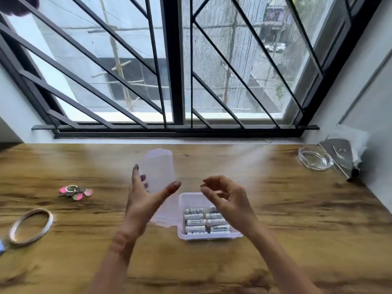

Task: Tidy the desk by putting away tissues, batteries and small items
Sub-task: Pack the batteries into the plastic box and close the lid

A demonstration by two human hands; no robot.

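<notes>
A clear plastic box [210, 236] sits open on the table [286, 211], with white batteries [196, 222] lying flat in rows inside. Its clear lid [159, 166], blurred, stands raised at the box's left. Far left of the box lie a pink keyring [76, 192] and a thin hoop [31, 227]; far right sits crumpled tissue [358, 141].

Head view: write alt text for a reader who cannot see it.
A left hand is at the raised, blurred lid of a clear box of batteries on a wooden desk; the right hand hovers above it. A pink keychain lies left.
</notes>
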